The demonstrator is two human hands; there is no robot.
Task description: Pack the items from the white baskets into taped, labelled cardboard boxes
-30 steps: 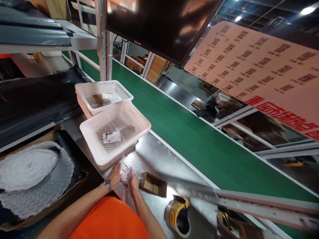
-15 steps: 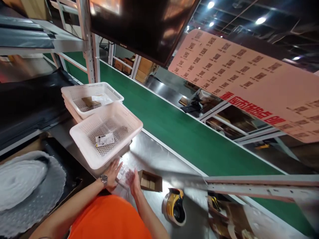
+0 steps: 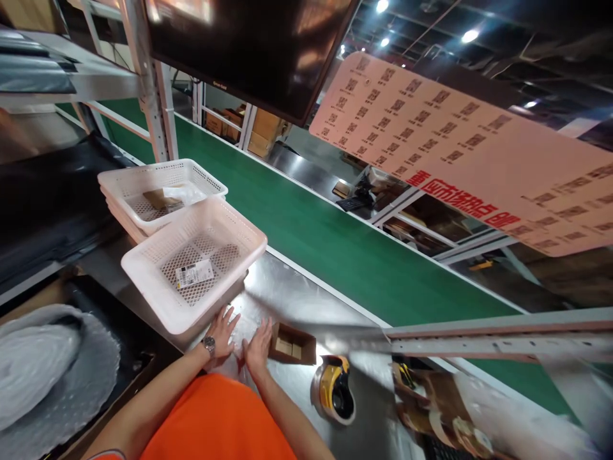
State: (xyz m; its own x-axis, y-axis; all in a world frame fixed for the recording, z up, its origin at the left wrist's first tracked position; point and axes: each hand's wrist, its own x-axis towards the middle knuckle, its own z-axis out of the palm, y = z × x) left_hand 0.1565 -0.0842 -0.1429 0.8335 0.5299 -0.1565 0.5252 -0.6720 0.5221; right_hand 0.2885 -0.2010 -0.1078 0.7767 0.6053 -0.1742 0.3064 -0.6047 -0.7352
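Observation:
My left hand, with a watch on the wrist, lies palm down on the metal table, fingers stretched and spread. Close to its right, my right hand rests with fingers extended. Between and below the palms shows some crumpled clear plastic, partly hidden by the hands; neither hand is closed around it. Just right of my right hand stands a small open cardboard box with pale pieces inside. Beyond my left hand sits a white plastic basket holding a printed label.
A yellow and black tape dispenser stands right of the box. More white baskets are stacked behind the front one. Bubble wrap lies at the left. A green conveyor belt runs behind the table, below a monitor and a QR-code board.
Both hands have flattened, and the right one has let go of the clear plastic it was touching from the side. The plastic is now nearer my body. The view has shifted slightly right.

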